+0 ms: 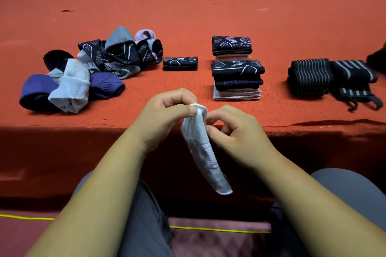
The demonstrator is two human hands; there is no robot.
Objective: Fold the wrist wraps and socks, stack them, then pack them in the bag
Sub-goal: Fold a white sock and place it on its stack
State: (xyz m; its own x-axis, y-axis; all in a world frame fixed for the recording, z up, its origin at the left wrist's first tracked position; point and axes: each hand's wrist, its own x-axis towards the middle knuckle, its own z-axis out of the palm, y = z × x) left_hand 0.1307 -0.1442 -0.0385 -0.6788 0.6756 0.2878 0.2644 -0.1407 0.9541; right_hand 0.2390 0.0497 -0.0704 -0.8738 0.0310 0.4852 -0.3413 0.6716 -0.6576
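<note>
Off the table's near edge, the left hand [167, 110] pinches a grey sock [203, 148] by its cuff; the right hand [236, 131] fingers pinch beside it. Light, limp, it dangles: best held at cuff and toe. Farther in, folded stacks [237, 79] and a loose pile [83, 69].
</note>
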